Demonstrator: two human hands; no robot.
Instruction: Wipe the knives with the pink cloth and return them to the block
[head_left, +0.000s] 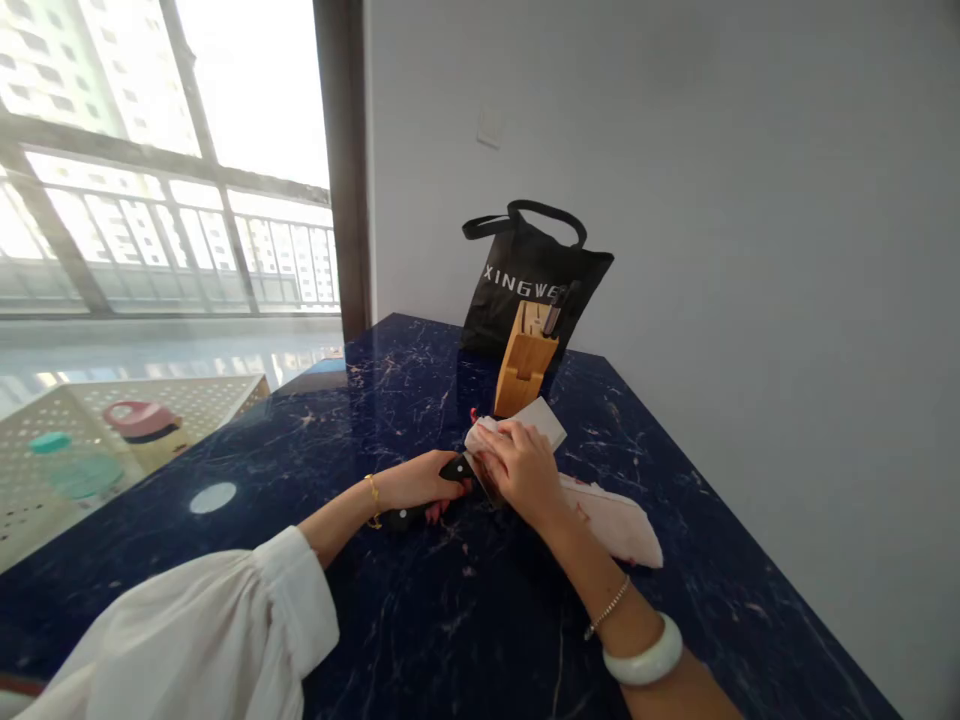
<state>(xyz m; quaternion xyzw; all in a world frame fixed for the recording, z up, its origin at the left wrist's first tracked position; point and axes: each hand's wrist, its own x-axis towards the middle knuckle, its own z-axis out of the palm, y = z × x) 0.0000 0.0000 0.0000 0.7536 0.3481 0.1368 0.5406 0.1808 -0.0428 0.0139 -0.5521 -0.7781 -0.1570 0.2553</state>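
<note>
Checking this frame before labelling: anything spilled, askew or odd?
Nothing looks spilled or damaged. One oddity: a pale round patch on the dark table, left of the left hand. It stands out against the surface; I can't tell whether it's an object or glare.

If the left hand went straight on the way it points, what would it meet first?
Likely the right hand, with the pale cloth under it, beyond the black knife handle the left hand grips; exact depth is unclear.
</note>
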